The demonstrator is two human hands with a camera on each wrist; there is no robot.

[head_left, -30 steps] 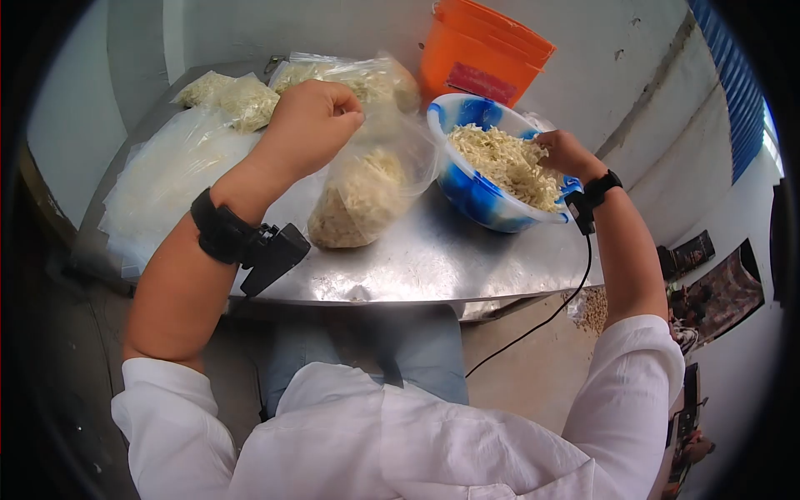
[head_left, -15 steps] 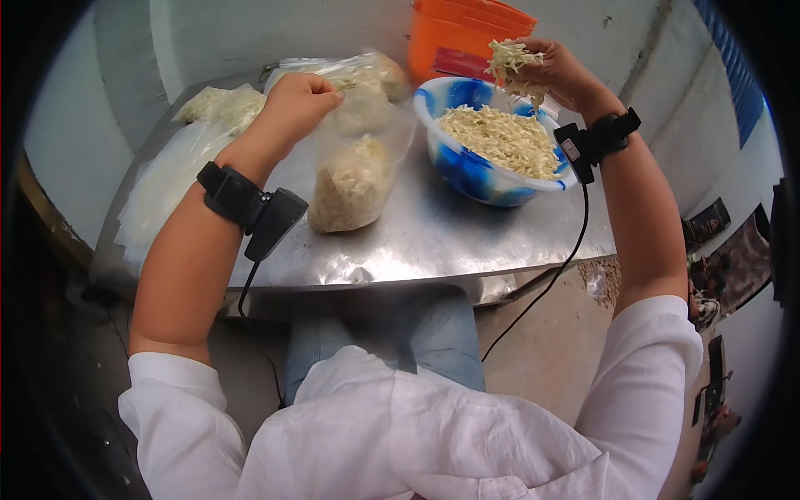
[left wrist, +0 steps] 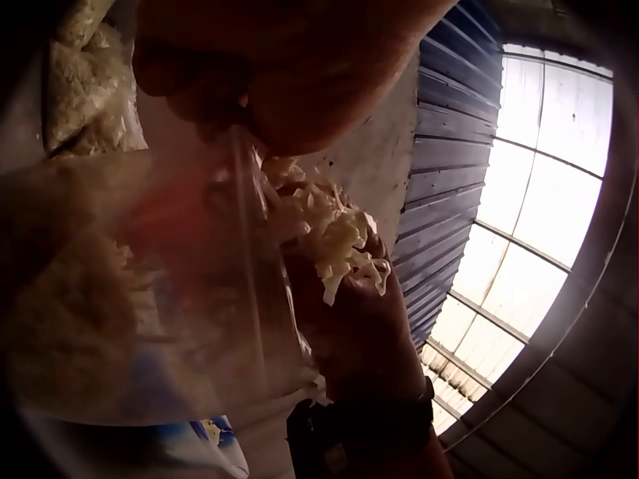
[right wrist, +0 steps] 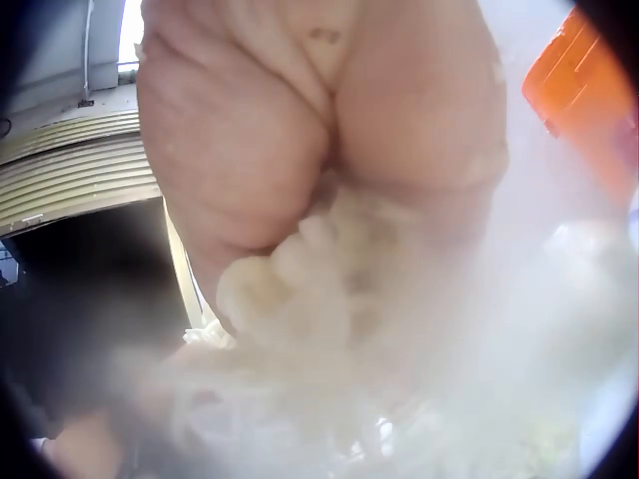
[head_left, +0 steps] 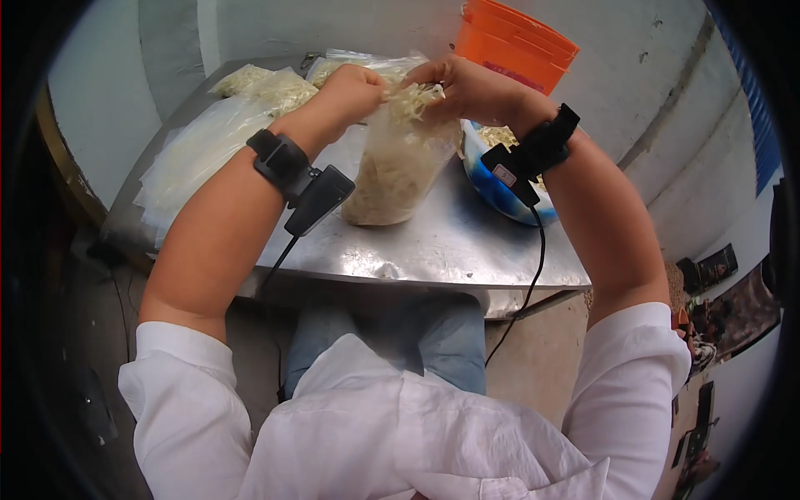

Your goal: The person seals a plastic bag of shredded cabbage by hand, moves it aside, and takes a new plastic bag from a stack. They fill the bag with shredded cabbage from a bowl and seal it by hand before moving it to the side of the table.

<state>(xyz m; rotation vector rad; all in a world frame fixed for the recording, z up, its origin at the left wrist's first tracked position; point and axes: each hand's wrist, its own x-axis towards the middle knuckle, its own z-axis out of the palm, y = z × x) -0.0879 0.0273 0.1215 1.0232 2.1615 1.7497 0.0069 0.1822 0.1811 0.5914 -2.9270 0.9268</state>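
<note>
In the head view my left hand (head_left: 354, 93) pinches the rim of a clear plastic bag (head_left: 392, 179), which stands on the metal table, partly filled with pale shreds. My right hand (head_left: 483, 90) is at the bag's mouth and grips a clump of shredded cabbage (head_left: 410, 105). Loose strands of the cabbage (left wrist: 339, 239) stick out from those fingers in the left wrist view. A blurred clump (right wrist: 310, 279) fills the right palm in the right wrist view. Behind my right wrist is a blue and white bowl (head_left: 490, 182) of the same shreds, partly hidden.
An orange bucket (head_left: 521, 42) stands behind the bowl. Filled bags (head_left: 287, 92) lie at the back left of the metal table (head_left: 325, 260). Flat clear bags (head_left: 196, 162) are spread along its left side. A black cable (head_left: 527, 292) hangs from my right wrist camera.
My right hand rose from the bowl with a clump of shredded cabbage, then moved left to the bag's mouth. My left hand has kept its pinch on the bag's rim.
</note>
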